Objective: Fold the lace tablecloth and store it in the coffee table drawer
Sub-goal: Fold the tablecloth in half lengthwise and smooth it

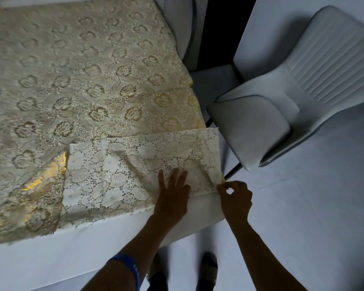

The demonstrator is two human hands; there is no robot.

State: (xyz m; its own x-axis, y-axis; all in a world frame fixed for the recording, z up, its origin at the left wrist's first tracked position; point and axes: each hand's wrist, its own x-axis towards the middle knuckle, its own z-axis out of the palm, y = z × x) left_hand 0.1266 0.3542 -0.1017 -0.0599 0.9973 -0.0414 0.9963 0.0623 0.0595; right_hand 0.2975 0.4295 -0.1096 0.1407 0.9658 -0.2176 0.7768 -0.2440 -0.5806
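Floor: pale, plain, in bluish-grey light.
Chair: light grey padded seat with a ribbed back, beside the right edge of the worktop.
Second chair: near the far right corner, partly hidden.
Light: dim, cool.

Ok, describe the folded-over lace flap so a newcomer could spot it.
Start at the table under the lace tablecloth. At its near right corner a flap lies doubled back, under the flat left hand and pinched by the right hand. It is paler, with bigger leaves.
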